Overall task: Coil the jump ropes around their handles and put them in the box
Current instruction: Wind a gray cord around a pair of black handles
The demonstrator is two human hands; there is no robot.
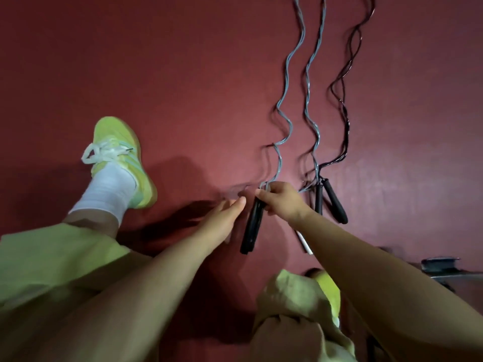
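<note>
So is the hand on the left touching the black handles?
Apart. In the head view, a strip of red floor shows between the left hand and the black handles, which the right hand grips near their top.

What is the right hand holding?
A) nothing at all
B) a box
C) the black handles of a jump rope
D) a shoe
C: the right hand is curled round the top of a pair of black handles, where the grey rope comes out and runs away across the red floor.
</note>
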